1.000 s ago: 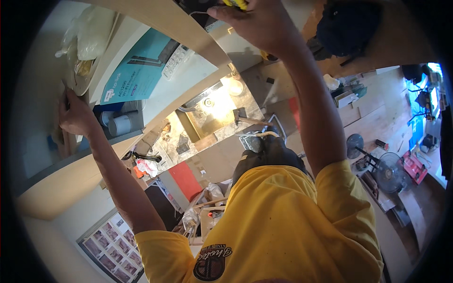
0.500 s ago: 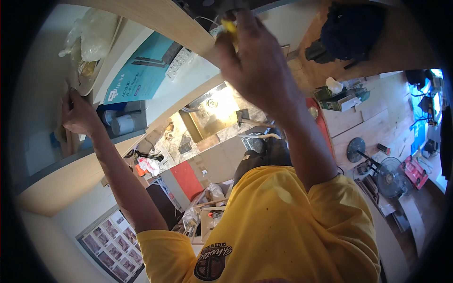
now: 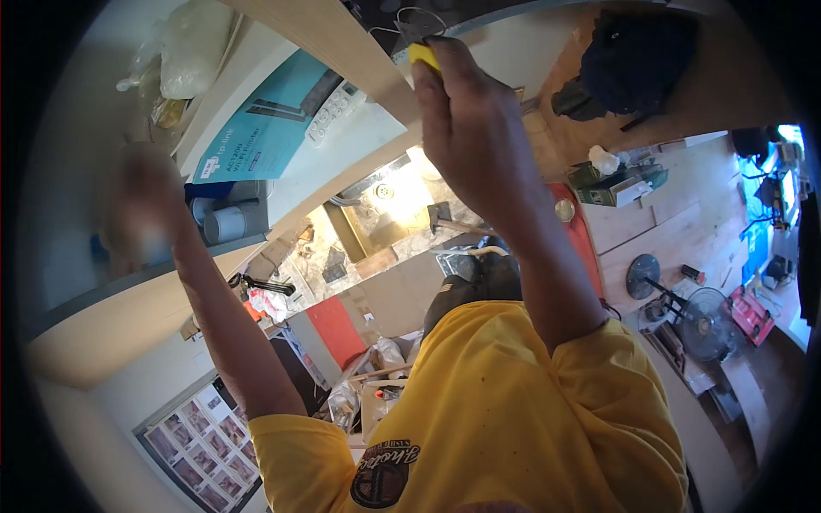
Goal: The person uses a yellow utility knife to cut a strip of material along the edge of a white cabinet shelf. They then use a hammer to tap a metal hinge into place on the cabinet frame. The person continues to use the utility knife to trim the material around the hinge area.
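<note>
My right hand point(image 3: 479, 128) is raised beside the upright wooden board point(image 3: 342, 56), fingers closed round a small yellow object point(image 3: 423, 58). A greyish flat piece extends above the yellow part; I cannot make out its kind. A thin pale wire point(image 3: 419, 10) loops close by. My left hand point(image 3: 145, 192) reaches into the open cabinet on the left, smeared by motion, so its fingers and anything in them cannot be read. Nearest to it are a white cylindrical container point(image 3: 224, 225), a teal router box point(image 3: 256, 128) and clear plastic bags point(image 3: 188, 60).
A white remote control point(image 3: 333, 115) lies against the teal box. Below are a lit sink point(image 3: 376, 192) and a hammer-like tool point(image 3: 462, 224) on the counter. A standing fan point(image 3: 705, 321), a green box point(image 3: 616, 190) and a dark blue bag point(image 3: 637, 60) are at right.
My right hand has moved slightly right and down with the yellow object, which shows more plainly. My left hand, earlier pinching near the cabinet's panel, has shifted and blurred.
</note>
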Action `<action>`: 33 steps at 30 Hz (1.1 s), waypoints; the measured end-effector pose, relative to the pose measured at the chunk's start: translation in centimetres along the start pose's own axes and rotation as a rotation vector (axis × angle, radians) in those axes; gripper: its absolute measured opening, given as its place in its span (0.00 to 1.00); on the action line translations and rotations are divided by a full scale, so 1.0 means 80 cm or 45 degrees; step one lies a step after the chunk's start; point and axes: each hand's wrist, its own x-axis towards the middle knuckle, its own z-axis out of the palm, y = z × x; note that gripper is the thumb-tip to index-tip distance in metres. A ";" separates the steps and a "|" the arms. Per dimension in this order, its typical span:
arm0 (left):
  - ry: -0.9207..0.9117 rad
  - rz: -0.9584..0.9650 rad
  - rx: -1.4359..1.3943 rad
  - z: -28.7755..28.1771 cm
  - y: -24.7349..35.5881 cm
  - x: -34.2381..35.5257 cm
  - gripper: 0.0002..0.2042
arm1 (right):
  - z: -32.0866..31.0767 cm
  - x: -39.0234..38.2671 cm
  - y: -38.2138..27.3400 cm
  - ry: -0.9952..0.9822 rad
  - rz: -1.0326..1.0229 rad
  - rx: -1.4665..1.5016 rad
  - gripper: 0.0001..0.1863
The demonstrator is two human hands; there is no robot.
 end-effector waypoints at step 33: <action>0.019 -0.076 0.046 0.003 0.013 -0.001 0.13 | 0.034 0.027 -0.008 -0.195 0.017 -0.282 0.10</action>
